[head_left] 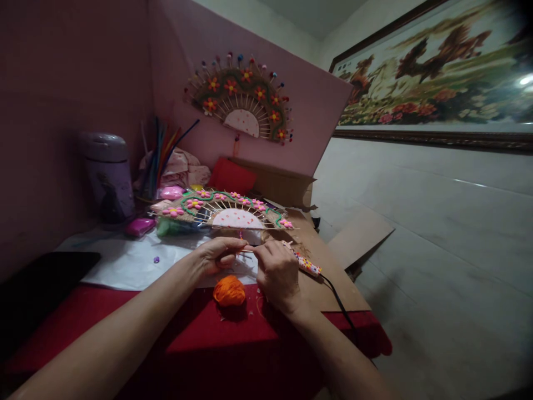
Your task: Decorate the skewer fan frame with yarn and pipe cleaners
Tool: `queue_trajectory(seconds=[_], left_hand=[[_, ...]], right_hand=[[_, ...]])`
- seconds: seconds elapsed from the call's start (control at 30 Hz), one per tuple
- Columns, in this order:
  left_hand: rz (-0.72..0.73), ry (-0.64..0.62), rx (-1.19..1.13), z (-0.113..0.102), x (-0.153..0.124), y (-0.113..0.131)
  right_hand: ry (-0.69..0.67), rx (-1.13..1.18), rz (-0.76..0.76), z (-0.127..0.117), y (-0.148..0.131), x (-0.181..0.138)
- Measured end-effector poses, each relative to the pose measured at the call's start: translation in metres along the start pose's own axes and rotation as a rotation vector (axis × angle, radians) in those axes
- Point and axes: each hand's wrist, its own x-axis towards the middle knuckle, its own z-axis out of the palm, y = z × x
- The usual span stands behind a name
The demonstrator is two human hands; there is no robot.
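Observation:
My left hand (219,254) and my right hand (277,271) meet just in front of a fan-shaped craft (227,210) made of wooden sticks, with pink flowers and a green band. Both hands pinch a thin stick or thread (246,250) between their fingertips, near the base of the fan. An orange ball of yarn (229,291) lies on the red cloth (200,339) just below my hands. A decorated tool with a black cord (308,265) lies beside my right hand.
A finished fan (244,100) with red flowers hangs on the pink board behind. A purple jar (109,175), coloured sticks (160,153), clay lumps (141,226) and a cardboard box (283,186) crowd the back. A dark object (45,278) lies left. White paper (133,261) covers the table.

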Motion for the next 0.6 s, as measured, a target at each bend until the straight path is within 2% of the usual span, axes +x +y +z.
queue_trajectory(seconds=[0.23, 0.37, 0.5, 0.6], left_hand=[[0.023, -0.003, 0.015, 0.002, -0.003, 0.000], [-0.006, 0.002, -0.005, 0.003, -0.003, 0.001], [0.003, -0.006, 0.012, 0.001, -0.002, 0.001], [0.011, -0.037, 0.024, -0.001, -0.001, 0.000]], right_hand=[[-0.037, 0.128, 0.006, -0.003, 0.007, 0.002], [-0.023, 0.076, 0.012, -0.004, 0.010, 0.002], [-0.017, 0.008, -0.057, -0.003, 0.005, 0.001], [-0.016, 0.052, -0.067, -0.002, 0.003, 0.002]])
